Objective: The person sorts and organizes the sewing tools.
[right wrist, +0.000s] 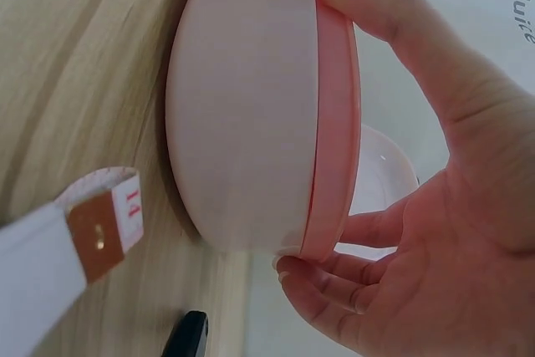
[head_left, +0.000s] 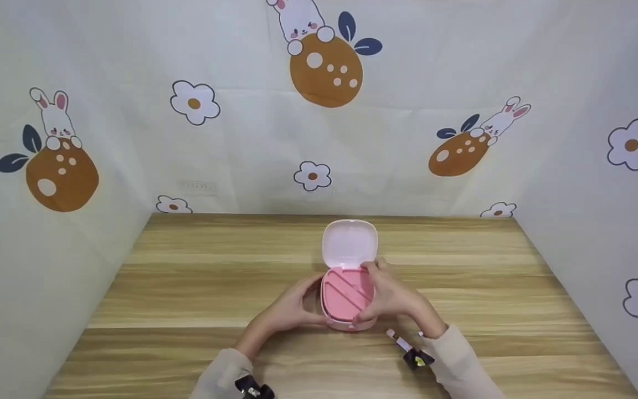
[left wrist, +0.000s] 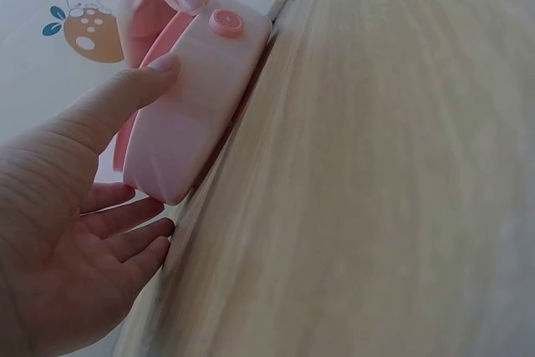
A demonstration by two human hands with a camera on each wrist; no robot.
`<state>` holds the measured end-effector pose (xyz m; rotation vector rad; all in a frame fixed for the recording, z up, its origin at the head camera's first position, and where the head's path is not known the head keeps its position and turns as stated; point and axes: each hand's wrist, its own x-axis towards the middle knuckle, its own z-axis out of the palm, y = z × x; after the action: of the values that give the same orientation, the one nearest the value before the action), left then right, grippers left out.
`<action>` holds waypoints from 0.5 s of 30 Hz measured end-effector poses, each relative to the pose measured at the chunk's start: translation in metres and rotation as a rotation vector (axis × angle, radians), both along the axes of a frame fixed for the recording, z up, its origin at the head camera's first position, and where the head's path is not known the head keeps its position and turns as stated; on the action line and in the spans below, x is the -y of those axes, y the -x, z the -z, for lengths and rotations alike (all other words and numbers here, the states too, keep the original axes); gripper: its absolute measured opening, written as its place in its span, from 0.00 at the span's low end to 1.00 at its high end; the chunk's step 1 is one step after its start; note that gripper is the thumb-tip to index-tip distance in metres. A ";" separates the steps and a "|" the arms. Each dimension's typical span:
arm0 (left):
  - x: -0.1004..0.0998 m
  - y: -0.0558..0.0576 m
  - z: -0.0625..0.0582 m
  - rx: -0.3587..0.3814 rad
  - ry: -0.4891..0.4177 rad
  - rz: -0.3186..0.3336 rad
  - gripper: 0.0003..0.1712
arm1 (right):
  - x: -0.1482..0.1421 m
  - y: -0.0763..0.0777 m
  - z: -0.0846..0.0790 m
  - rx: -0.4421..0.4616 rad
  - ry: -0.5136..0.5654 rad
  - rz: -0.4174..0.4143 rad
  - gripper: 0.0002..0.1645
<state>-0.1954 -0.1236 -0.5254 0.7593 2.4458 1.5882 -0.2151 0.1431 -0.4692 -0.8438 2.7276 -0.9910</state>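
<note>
A pale pink box (head_left: 346, 326) stands on the table with its hinged lid (head_left: 350, 243) tipped open toward the back. A darker pink insert (head_left: 346, 293) with diagonal ridges sits in its opening, its edge showing above the pale wall in the right wrist view. My left hand (head_left: 291, 307) holds the box's left side, thumb on the front wall and fingers around the back-left corner. With my right hand (head_left: 391, 296) I grip the insert (right wrist: 337, 123) across its right side, thumb at the front and fingers at the back. A round pink button (left wrist: 226, 22) marks the box front.
A light strap end (head_left: 400, 339) and a black clip (head_left: 418, 360) hang by the right sleeve. Another black fitting (head_left: 253, 387) sits at the left cuff. The wood-grain table (head_left: 197, 255) ends at a printed cloth backdrop (head_left: 241, 149) behind and on both sides.
</note>
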 end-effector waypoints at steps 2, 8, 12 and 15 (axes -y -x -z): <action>0.000 0.000 0.000 0.002 0.001 0.003 0.57 | 0.001 0.000 0.001 -0.001 0.001 -0.006 0.68; 0.000 0.001 0.001 -0.001 0.001 0.007 0.57 | 0.002 0.001 0.004 -0.009 0.004 -0.024 0.67; 0.000 0.001 0.001 -0.012 -0.009 0.015 0.56 | 0.001 0.001 0.005 -0.003 0.015 -0.029 0.67; 0.000 0.000 0.000 -0.013 -0.011 0.017 0.56 | 0.001 0.000 0.005 0.010 0.027 -0.036 0.67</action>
<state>-0.1957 -0.1235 -0.5253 0.7922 2.4346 1.5966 -0.2155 0.1423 -0.4742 -0.8865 2.6866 -1.0242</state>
